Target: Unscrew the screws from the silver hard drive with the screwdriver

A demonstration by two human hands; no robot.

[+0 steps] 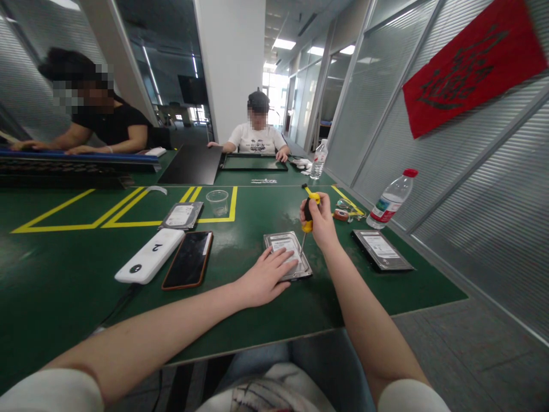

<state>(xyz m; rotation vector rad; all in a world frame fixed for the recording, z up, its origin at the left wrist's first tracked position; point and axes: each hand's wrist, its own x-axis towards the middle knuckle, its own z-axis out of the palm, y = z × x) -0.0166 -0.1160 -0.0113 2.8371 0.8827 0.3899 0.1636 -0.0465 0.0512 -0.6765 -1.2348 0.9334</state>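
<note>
A silver hard drive lies flat on the green table mat in front of me. My left hand rests on its near left part, fingers stretched out flat. My right hand is closed round the yellow and black handle of a screwdriver, held upright with its thin shaft reaching down to the drive's right side.
A second hard drive lies to the right and a third at the back left. A black phone and a white power bank lie left. A plastic cup, a water bottle and tape rolls stand behind. Two other people sit across the table.
</note>
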